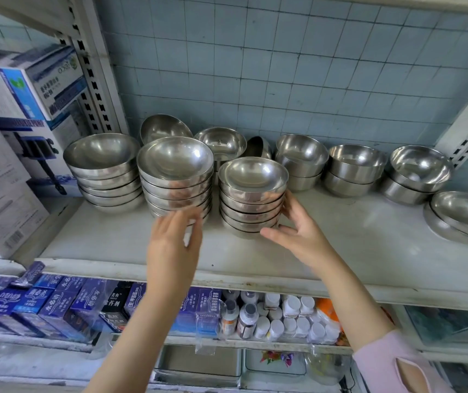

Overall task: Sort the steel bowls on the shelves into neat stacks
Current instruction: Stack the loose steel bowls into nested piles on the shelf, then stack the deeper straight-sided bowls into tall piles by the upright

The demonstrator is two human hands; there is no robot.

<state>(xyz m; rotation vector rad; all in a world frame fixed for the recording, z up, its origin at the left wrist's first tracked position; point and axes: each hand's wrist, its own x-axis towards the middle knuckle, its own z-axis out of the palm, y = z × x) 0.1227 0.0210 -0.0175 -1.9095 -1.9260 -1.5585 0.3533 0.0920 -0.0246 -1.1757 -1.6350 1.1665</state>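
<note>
Steel bowls (301, 154) are all on the middle shelf (354, 245), against the tiled wall.

Left to right:
- Cardboard boxes (14, 114) fill the next bay, not part of the job.
- Left stack (103, 180): wide shallow bowls, nested square.
- Middle stack (176, 194): same type, taller, with a tilted bowl (164, 127) leaning behind it.
- Left hand (174, 242) is just in front of the middle stack's base. Fingers are loose and spread, gripping nothing. It's blurred, so I can't tell if the fingertips touch metal.
- Back stack (220, 143) sits behind the gap, with a bowl on its side (257, 147) next to it.
- Front stack (252, 199) rests on the shelf. Right hand (298, 231) cups its lower right side, thumb at the base and fingers curled on the flank, so it's holding the stack.
- Deeper bowl pairs (354, 168): three of them, loosely nested and sitting uneven.
- Tilted pair (462, 217) at the far right edge, lopsided.

Step in hand, my read: squaring or shifting the front stack beside the middle one. The shallow bowls are mostly done.

Next move probably needs both hands low on the front stack, sliding rather than lifting, because a tall nest of slick steel can shear. After that, the two loose bowls at the back go onto a stack of matching size, and the deep pairs get merged.

Lower shelf holds blue cartons (57, 302) and white-capped bottles (284, 316).
</note>
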